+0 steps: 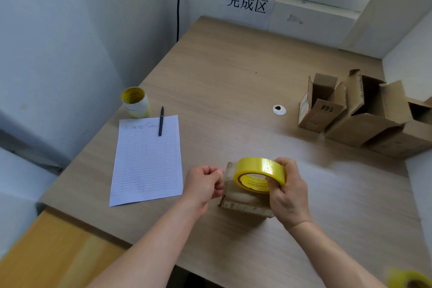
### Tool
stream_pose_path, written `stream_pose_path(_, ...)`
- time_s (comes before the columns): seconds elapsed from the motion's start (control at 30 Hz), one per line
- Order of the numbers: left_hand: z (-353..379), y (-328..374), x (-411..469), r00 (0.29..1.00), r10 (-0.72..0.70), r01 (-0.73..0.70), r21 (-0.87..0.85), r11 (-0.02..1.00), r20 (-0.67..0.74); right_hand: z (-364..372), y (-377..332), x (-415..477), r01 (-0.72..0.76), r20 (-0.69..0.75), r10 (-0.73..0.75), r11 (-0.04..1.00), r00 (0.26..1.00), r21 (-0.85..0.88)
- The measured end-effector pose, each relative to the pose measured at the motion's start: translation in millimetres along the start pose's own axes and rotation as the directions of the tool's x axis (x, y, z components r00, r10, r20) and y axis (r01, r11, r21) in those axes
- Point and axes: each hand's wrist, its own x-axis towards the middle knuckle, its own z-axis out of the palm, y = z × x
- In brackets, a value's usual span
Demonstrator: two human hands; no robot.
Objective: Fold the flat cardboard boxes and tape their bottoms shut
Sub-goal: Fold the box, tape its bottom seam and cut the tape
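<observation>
A small cardboard box (pixel 243 203) stands on the wooden table (pixel 233 72) near the front edge, its closed flaps facing up. My right hand (pixel 288 194) grips a yellow tape roll (pixel 257 172) just above the box's top. My left hand (pixel 204 183) pinches the clear tape end at the box's left edge, fingers curled. The stretch of tape between roll and fingers is barely visible. Several folded boxes (pixel 364 112) with open tops stand together at the right.
A lined paper sheet (pixel 147 159) with a black pen (pixel 161 121) lies left of my hands. Another tape roll (pixel 135 101) stands behind the sheet. A third yellow roll (pixel 409 279) shows at the bottom right corner. A white cable grommet (pixel 279 110) sits mid-table.
</observation>
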Motion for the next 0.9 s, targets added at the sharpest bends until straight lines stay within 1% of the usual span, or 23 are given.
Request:
stream_pose_path(0.07,-2,-6,3,0.999,-0.035,0.035,-0.006,0.999,0.013,1,1,1,0.041,0.009,-0.041,0.999,0.999,0.008)
stream_pose_path(0.17,-1,-14,6,0.997,-0.072,0.073,-0.027,0.997,0.02,4,6,3,0.109,0.007,-0.109,0.993,0.994,-0.04)
stream_pose_path(0.3,3,-23,9,0.997,-0.075,0.075,-0.028,0.997,0.007,8,9,2,0.124,0.012,-0.124,0.989,0.992,-0.075)
stream_pose_path(0.37,8,-27,10,0.998,-0.06,0.06,-0.025,0.998,-0.02,8,9,2,0.14,0.015,-0.139,0.986,0.99,-0.086)
stream_pose_path(0.43,12,-31,10,0.995,-0.033,0.036,0.029,0.999,-0.092,9,10,2,0.142,0.012,-0.142,0.985,0.99,-0.099)
stream_pose_path(0.5,11,-38,9,0.984,0.0,0.029,0.161,0.986,-0.176,10,11,3,0.124,0.005,-0.124,0.987,0.992,-0.105)
stream_pose_path(0.53,8,-41,12,0.976,0.046,0.011,0.26,0.966,-0.214,11,10,2,0.118,0.005,-0.119,0.988,0.993,-0.103)
stream_pose_path(0.57,7,-41,13,0.968,0.12,-0.047,0.312,0.949,-0.219,11,10,2,0.118,0.007,-0.118,0.988,0.993,-0.101)
stream_pose_path(0.6,8,-39,12,0.965,0.192,-0.134,0.292,0.947,-0.179,11,9,2,0.12,0.009,-0.12,0.988,0.993,-0.099)
stream_pose_path(0.63,12,-39,12,0.963,0.242,-0.215,0.201,0.956,-0.122,11,8,2,0.121,0.011,-0.121,0.988,0.993,-0.099)
stream_pose_path(0.67,18,-38,12,0.969,0.233,-0.228,0.072,0.971,-0.078,11,7,3,0.116,0.014,-0.115,0.988,0.993,-0.104)
stream_pose_path(0.73,32,-36,9,0.983,0.183,-0.18,-0.198,0.963,-0.003,11,7,3,0.088,0.025,-0.086,0.99,0.996,-0.108)
stream_pose_path(0.77,37,-35,7,0.985,0.173,-0.167,-0.245,0.955,0.004,12,7,2,0.067,0.036,-0.063,0.993,0.997,-0.096)
stream_pose_path(0.8,40,-35,6,0.984,0.176,-0.173,-0.236,0.956,-0.006,11,7,2,0.04,0.051,-0.036,0.996,0.998,-0.077)
stream_pose_path(0.9,44,-41,10,0.961,0.275,-0.277,-0.147,0.949,-0.037,3,5,9,-0.1,0.114,0.097,0.995,0.989,0.019)
